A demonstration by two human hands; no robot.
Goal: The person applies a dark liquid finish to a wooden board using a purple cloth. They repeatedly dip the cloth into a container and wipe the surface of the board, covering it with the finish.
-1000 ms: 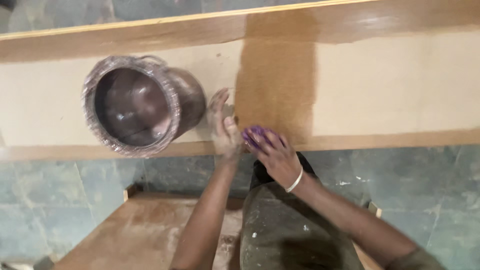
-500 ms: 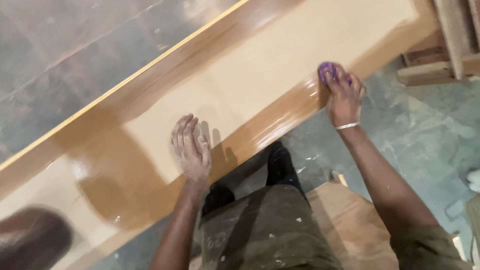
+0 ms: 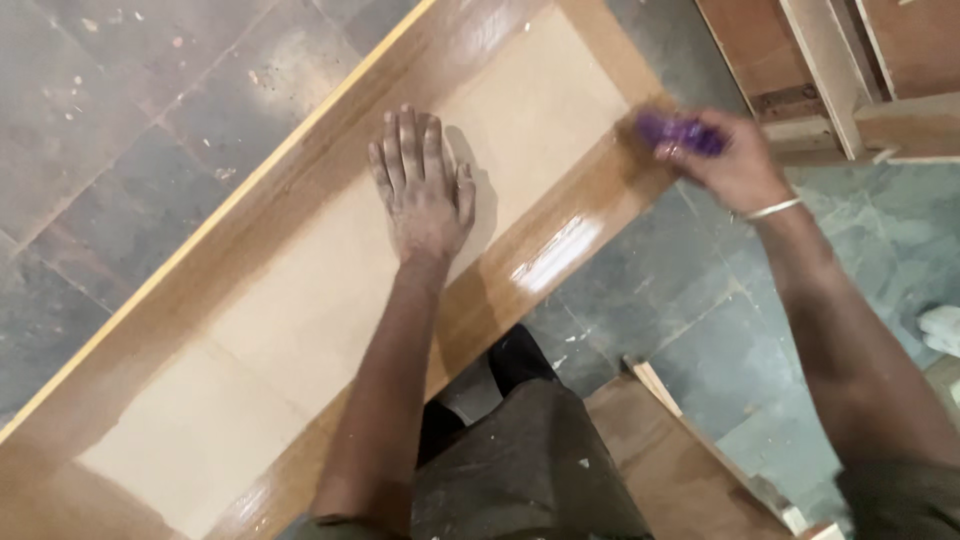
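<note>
A long wooden panel (image 3: 300, 290) lies across the grey stone floor, with a pale bare centre and a glossy brown wet-looking border. My left hand (image 3: 422, 185) rests flat on the pale centre, fingers spread, holding nothing. My right hand (image 3: 725, 165) grips a small purple pad (image 3: 678, 131) and presses it on the glossy border near the panel's far right corner. A thin bangle sits on my right wrist.
Stacked wooden frames and boards (image 3: 840, 70) lie at the top right, just past the panel's end. A brown wooden board (image 3: 680, 460) sits by my legs at the bottom. A pale object (image 3: 940, 328) shows at the right edge. Grey stone tiles (image 3: 120, 120) surround everything.
The view has swung right along the panel and the round metal pot has left the frame. My right hand has carried the purple pad toward the panel's end; my left hand moved onto the pale centre.
</note>
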